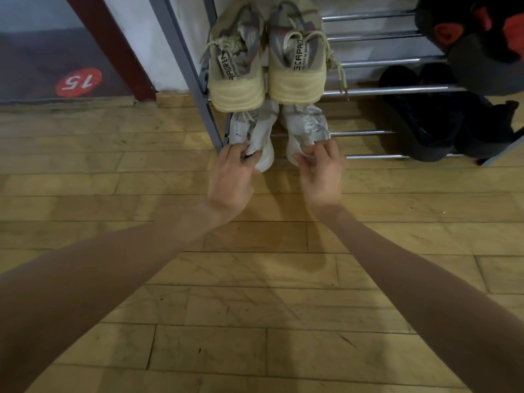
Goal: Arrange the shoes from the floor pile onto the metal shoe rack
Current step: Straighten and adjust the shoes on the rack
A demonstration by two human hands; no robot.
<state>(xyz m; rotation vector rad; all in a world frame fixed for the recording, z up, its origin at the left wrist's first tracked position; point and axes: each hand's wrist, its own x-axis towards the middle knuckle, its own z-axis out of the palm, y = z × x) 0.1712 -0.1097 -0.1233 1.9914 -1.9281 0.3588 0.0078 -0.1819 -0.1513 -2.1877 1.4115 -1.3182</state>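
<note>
A pair of white sneakers lies on the lowest tier of the metal shoe rack point(368, 134), heels toward me. My left hand point(231, 177) grips the heel of the left white sneaker point(262, 131). My right hand point(321, 173) pinches the heel of the right white sneaker point(304, 126). On the tier above them sits a pair of beige sneakers, the left one point(236, 58) and the right one point(297, 55) side by side. Their soles hide the white pair's toes.
Dark shoes point(425, 120) rest on the lower tier to the right. A black and red shoe point(482, 35) sits on an upper tier at top right. The rack's grey side post point(192, 72) slants at left. A red "15" sticker point(78, 82) marks the floor. Wood flooring point(255, 307) surrounds me.
</note>
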